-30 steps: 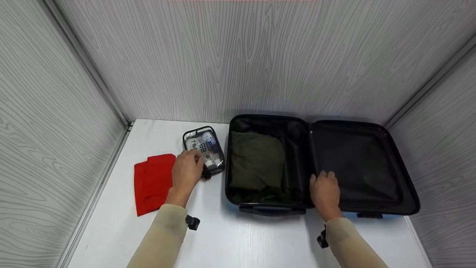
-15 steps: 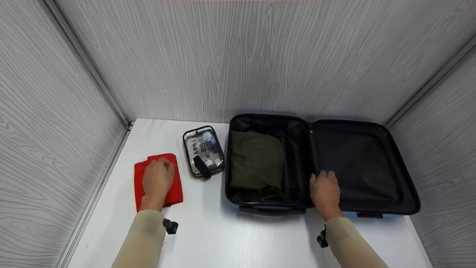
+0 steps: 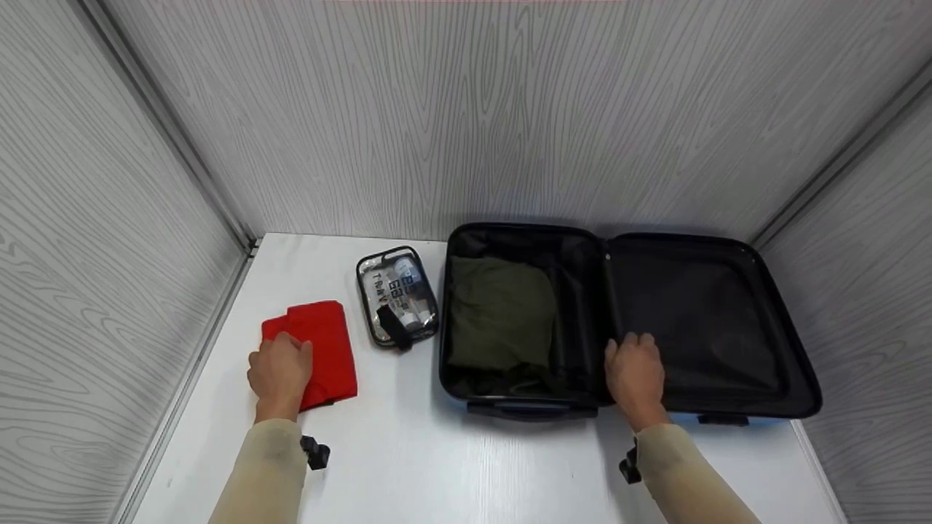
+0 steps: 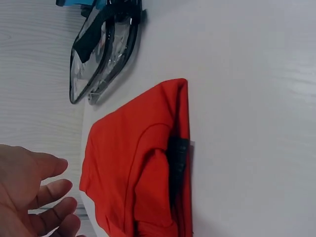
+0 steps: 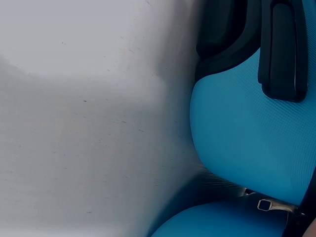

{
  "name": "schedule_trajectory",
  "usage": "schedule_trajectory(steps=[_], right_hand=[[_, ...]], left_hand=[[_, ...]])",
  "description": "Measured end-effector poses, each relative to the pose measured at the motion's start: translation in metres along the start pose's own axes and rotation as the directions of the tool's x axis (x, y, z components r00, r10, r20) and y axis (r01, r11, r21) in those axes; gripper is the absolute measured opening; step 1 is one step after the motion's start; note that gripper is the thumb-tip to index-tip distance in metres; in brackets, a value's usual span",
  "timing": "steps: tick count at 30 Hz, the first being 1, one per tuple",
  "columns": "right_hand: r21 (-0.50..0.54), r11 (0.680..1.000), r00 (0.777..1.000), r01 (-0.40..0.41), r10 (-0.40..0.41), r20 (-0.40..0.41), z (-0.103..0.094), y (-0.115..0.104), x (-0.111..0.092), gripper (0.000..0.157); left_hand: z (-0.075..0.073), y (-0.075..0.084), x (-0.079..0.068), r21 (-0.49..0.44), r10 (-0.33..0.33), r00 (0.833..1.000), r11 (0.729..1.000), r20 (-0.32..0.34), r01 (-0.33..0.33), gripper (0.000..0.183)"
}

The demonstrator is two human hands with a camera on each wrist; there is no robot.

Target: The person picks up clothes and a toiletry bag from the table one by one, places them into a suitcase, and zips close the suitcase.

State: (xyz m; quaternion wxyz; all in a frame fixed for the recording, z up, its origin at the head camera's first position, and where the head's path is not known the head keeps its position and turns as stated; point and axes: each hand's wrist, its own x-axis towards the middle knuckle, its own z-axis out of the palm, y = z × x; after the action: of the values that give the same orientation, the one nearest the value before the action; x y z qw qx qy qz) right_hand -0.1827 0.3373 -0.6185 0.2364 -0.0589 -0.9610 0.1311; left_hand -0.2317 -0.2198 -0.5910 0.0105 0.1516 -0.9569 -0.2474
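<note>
My left hand (image 3: 279, 370) hovers at the left part of a folded red garment (image 3: 331, 349). In the left wrist view its fingers (image 4: 57, 210) are loosely bent and apart from the cloth, holding nothing. A dark strip shows inside the garment's folds. My right hand (image 3: 635, 375) grips the front of the middle rim of an open suitcase (image 3: 582, 291), where its two halves meet; its fingertips are hidden. The right wrist view shows the blue outer shell (image 5: 237, 123) and hardly any of the hand. Folded olive-green clothing (image 3: 502, 313) lies in the left half.
Between the red garment and the suitcase lies a clear toiletry pouch (image 3: 397, 295) with black trim, a black strap and small containers inside. The white table (image 3: 408, 458) runs in front. Grey wood-patterned panels (image 3: 466, 124) stand behind and at both sides.
My left hand has moved from over the toiletry pouch, leftward and nearer to me, to the red garment's left side. The right hand stays at the suitcase's middle rim.
</note>
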Motion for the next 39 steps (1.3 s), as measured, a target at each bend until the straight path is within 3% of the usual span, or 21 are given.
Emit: schedule_trajectory(steps=[11,28,34,39], right_hand=[[0.017,0.999,0.999,-0.033,0.032,0.013,-0.001,-0.002,0.000,0.033],[0.006,0.999,0.999,-0.044,0.044,0.012,0.000,-0.003,0.001,0.033],[-0.018,1.000,1.000,-0.020,0.020,0.003,0.000,-0.002,0.001,0.033],[-0.020,0.999,0.999,-0.039,0.039,0.031,-0.002,-0.002,0.001,0.033]], left_hand=[[0.011,-0.017,0.002,0.040,-0.080,0.995,0.996,0.061,0.078,0.058],[0.010,-0.026,0.000,-0.037,-0.271,0.949,0.959,0.161,0.280,0.075],[0.007,-0.032,0.001,-0.157,-0.270,0.935,0.938,0.230,0.310,0.058],[0.006,-0.033,0.005,-0.213,-0.242,0.935,0.930,0.261,0.300,0.044]])
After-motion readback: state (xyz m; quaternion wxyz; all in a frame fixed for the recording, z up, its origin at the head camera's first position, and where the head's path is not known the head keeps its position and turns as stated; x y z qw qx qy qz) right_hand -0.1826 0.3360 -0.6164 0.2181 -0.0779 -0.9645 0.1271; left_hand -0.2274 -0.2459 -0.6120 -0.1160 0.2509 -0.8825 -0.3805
